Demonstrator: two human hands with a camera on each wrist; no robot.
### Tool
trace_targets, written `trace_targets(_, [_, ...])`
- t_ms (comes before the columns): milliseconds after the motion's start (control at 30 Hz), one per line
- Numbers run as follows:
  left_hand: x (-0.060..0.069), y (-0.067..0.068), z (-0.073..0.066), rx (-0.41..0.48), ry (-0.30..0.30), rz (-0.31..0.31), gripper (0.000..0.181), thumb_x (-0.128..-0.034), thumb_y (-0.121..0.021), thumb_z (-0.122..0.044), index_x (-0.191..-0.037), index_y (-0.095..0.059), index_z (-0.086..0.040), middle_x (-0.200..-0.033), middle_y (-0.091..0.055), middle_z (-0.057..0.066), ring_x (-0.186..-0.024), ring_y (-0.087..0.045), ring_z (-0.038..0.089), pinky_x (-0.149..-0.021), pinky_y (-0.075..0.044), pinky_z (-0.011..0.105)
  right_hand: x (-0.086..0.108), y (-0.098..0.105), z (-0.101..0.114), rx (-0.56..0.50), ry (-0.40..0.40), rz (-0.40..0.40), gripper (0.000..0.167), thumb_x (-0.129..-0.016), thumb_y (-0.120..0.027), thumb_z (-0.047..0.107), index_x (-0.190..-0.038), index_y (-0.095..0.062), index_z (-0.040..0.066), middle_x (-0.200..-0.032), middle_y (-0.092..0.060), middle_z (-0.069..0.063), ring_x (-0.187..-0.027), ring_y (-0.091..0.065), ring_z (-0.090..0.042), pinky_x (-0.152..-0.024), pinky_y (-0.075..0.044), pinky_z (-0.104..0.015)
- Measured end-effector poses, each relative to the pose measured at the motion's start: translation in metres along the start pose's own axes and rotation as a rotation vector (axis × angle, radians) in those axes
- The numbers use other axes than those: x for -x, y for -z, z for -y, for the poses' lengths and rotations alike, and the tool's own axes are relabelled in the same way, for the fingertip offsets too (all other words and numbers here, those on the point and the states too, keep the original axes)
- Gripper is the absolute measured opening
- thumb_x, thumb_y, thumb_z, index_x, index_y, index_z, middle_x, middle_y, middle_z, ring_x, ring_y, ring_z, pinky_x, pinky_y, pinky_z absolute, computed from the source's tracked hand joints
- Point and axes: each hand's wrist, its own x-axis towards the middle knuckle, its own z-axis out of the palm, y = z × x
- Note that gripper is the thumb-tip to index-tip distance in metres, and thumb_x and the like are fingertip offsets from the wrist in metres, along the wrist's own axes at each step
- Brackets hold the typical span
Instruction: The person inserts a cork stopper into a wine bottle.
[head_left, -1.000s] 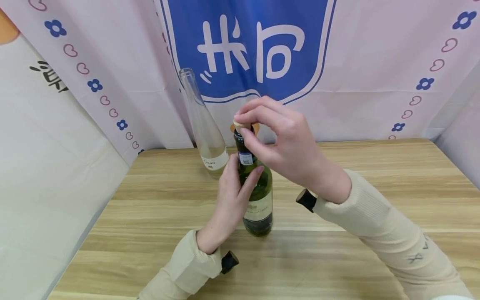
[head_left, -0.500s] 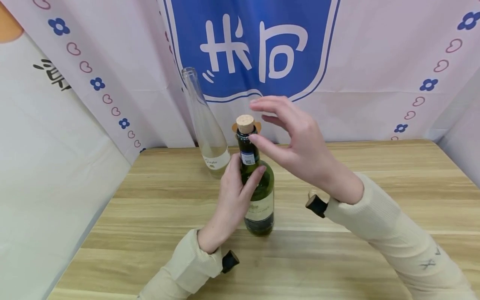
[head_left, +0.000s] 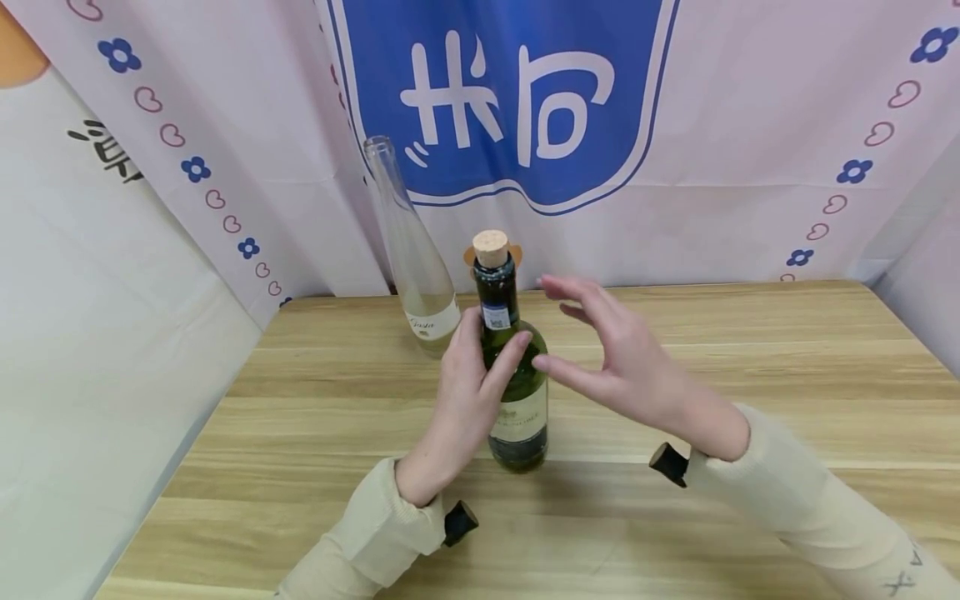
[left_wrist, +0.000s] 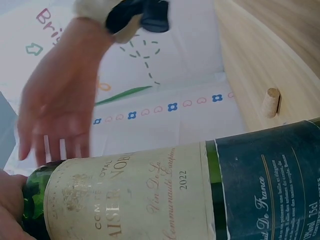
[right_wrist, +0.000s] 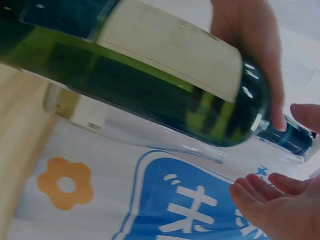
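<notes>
One clear glass bottle (head_left: 420, 258) stands uncorked on the desk (head_left: 300, 433), beyond and slightly left of the left hand (head_left: 467, 387), probably set back to leave working room. That hand is wrapped round the shoulder and lower neck of an upright green wine bottle (head_left: 519, 417), seemingly to steady it, its thumb across the near side and its wrist angled up from below. Above its fingers, a cork (head_left: 491, 248) sits in the bottle's mouth, partly proud of the rim. The right hand (head_left: 626, 367) holds nothing: thumb and fingers are parted in a C facing the bottle; whether the thumb touches glass cannot be told. A loose cork (left_wrist: 271, 102) lies on that hand's side.
</notes>
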Motion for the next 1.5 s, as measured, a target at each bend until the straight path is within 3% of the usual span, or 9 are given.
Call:
trace_targets(367, [0.000,0.000,0.000,0.003,0.006,-0.001,0.034,-0.0916,-0.056,-0.023,-0.114,-0.046,0.000,-0.103,-0.054,0.012,-0.089,-0.055,0.020,-0.076,-0.047,0.036,0.031,-0.022,-0.021,0.002,-0.145,0.179,0.083,-0.074,-0.076,0.020,-0.138,-0.026,0.003,-0.134,-0.039,-0.013,-0.122,-0.039,-0.027,-0.095,-0.039,-0.045])
trace_targets(667, [0.000,0.000,0.000,0.002,0.003,0.001,0.034,-0.0916,-0.056,-0.022,-0.114,-0.046,0.001,-0.102,-0.054,0.012,-0.087,-0.055,0.020,-0.074,-0.047,0.035,0.044,-0.044,-0.029,-0.110,-0.316,0.318,0.088,-0.076,-0.074,0.032,-0.140,-0.019,0.004,-0.133,-0.041,-0.013,-0.123,-0.040,-0.027,-0.095,-0.039,-0.048])
trace_targets(933, [0.001,0.002,0.001,0.010,-0.040,-0.020,0.032,-0.0918,-0.055,-0.022,-0.113,-0.049,0.001,-0.100,-0.055,0.013,-0.087,-0.056,0.020,-0.075,-0.047,0.035,0.047,-0.058,-0.034,-0.154,-0.275,0.325,0.085,-0.077,-0.074,0.028,-0.136,-0.018,0.002,-0.126,-0.044,-0.011,-0.113,-0.049,-0.020,-0.088,-0.045,-0.036])
trace_targets(1067, [0.002,0.006,0.003,0.015,-0.051,-0.043,0.035,-0.0922,-0.054,-0.029,-0.111,-0.051,0.001,-0.100,-0.057,0.013,-0.088,-0.056,0.019,-0.076,-0.047,0.035,0.043,-0.062,-0.031,-0.142,-0.272,0.331,0.087,-0.076,-0.074,0.032,-0.136,-0.018,0.002,-0.125,-0.046,-0.011,-0.113,-0.048,-0.019,-0.091,-0.043,-0.037])
trace_targets(1267, [0.007,0.024,0.006,0.003,-0.073,-0.081,0.041,-0.0914,-0.053,-0.034,-0.112,-0.052,0.001,-0.105,-0.059,0.013,-0.092,-0.057,0.019,-0.079,-0.047,0.037,0.033,-0.077,-0.025,-0.161,-0.242,0.363,0.089,-0.077,-0.073,0.032,-0.138,-0.015,0.001,-0.128,-0.044,-0.012,-0.116,-0.046,-0.019,-0.095,-0.040,-0.037])
trace_targets(1500, [0.009,0.055,0.010,-0.011,-0.025,-0.133,0.032,-0.0902,-0.057,-0.014,-0.116,-0.052,0.003,-0.111,-0.061,0.013,-0.098,-0.057,0.017,-0.083,-0.045,0.032,0.010,-0.101,-0.015,-0.145,-0.181,0.361,0.087,-0.076,-0.074,0.028,-0.137,-0.019,0.000,-0.128,-0.044,-0.013,-0.114,-0.047,-0.019,-0.094,-0.041,-0.033])
